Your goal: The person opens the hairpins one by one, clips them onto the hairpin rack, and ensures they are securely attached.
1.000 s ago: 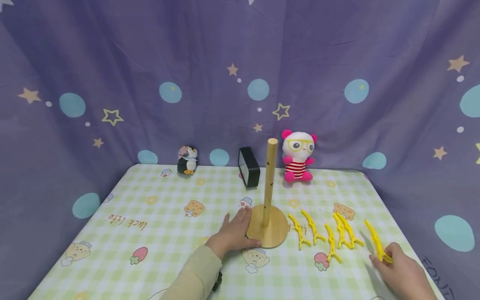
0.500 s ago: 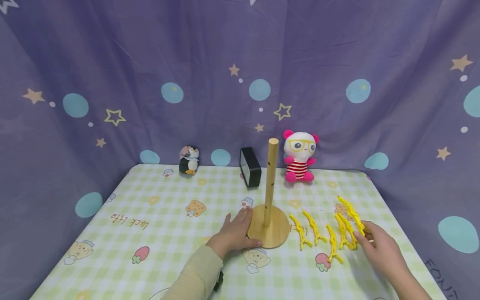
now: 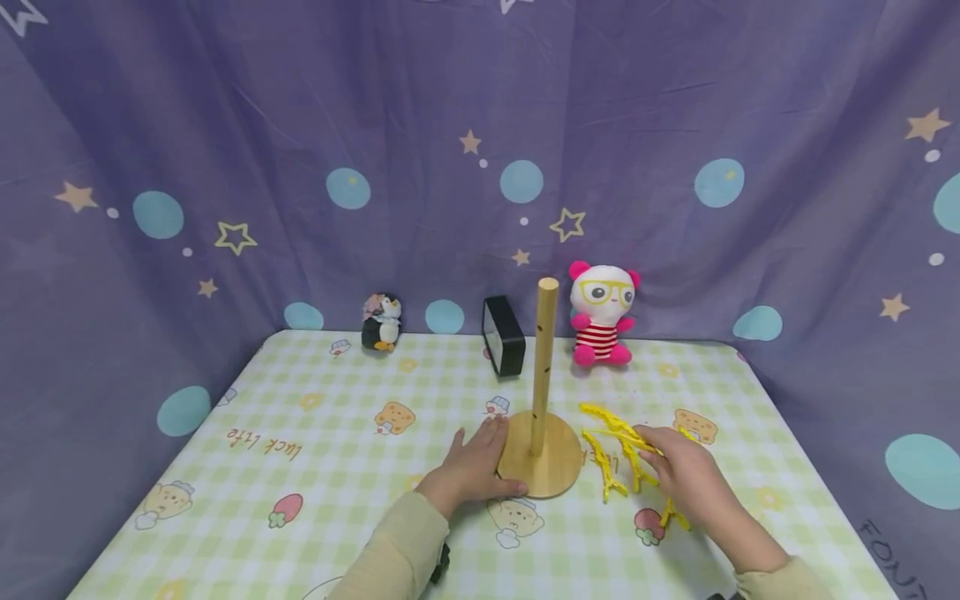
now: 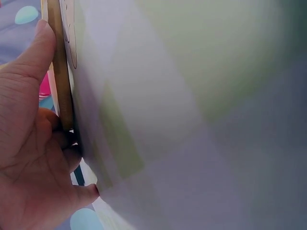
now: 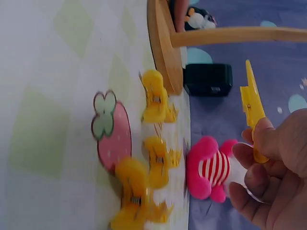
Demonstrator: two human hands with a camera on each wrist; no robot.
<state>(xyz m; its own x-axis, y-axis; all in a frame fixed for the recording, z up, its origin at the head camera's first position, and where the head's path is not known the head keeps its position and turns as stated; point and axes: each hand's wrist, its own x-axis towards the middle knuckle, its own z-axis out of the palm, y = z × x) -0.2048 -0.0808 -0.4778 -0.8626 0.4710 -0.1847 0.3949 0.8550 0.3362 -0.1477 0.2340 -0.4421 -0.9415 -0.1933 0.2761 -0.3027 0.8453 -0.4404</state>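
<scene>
A round wooden base [image 3: 558, 475] with an upright wooden post [image 3: 543, 358] stands near the table's middle. My left hand [image 3: 468, 475] holds the base's left rim, thumb at the front and fingers farther back; in the left wrist view, the thumb lies along its edge [image 4: 60, 72]. My right hand [image 3: 690, 475] pinches a yellow plastic spring clip [image 5: 254, 103] by one end, between thumb and fingers. The clip points toward the post, above other yellow clips [image 3: 602, 467] lying right of the base. Some of those are partly hidden behind the right hand.
At the back stand a penguin plush [image 3: 382, 322], a black box-shaped object [image 3: 510, 337] and a pink-and-white panda plush [image 3: 602, 312]. A checked cloth [image 3: 330, 475] covers the table. A purple starry curtain [image 3: 420, 108] hangs behind.
My right hand has moved left and lifted with the yellow clip, from the table's right side over the other clips toward the post. The left hand stays on the base.
</scene>
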